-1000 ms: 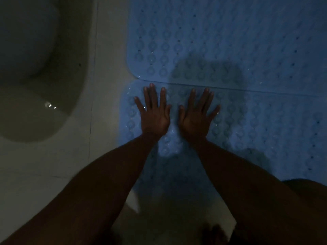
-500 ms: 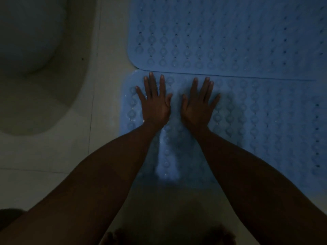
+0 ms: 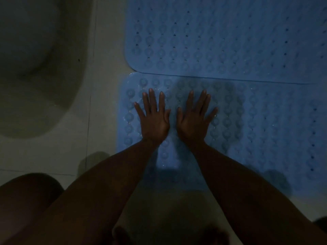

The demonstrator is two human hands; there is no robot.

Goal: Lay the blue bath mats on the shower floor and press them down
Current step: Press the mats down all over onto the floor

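Two blue bath mats with rows of round bumps and small holes lie flat on the pale tiled floor. The far mat [image 3: 221, 38] fills the upper right, and its near edge overlaps the near mat [image 3: 265, 131]. My left hand [image 3: 154, 119] and my right hand [image 3: 193, 119] rest side by side, palms down with fingers spread, on the near mat's left part. Neither hand holds anything. Small water drops glint on the mat around them.
A pale toilet base [image 3: 35, 71] takes up the upper left, beside a strip of bare tile [image 3: 104, 103]. My knee [image 3: 26, 193] shows at the lower left. My feet [image 3: 123, 234] are dim at the bottom edge. The light is low.
Both hands stay flat on the near mat's left part, now a little further back from the seam between the mats. The view has shifted and my knee has come in at lower left.
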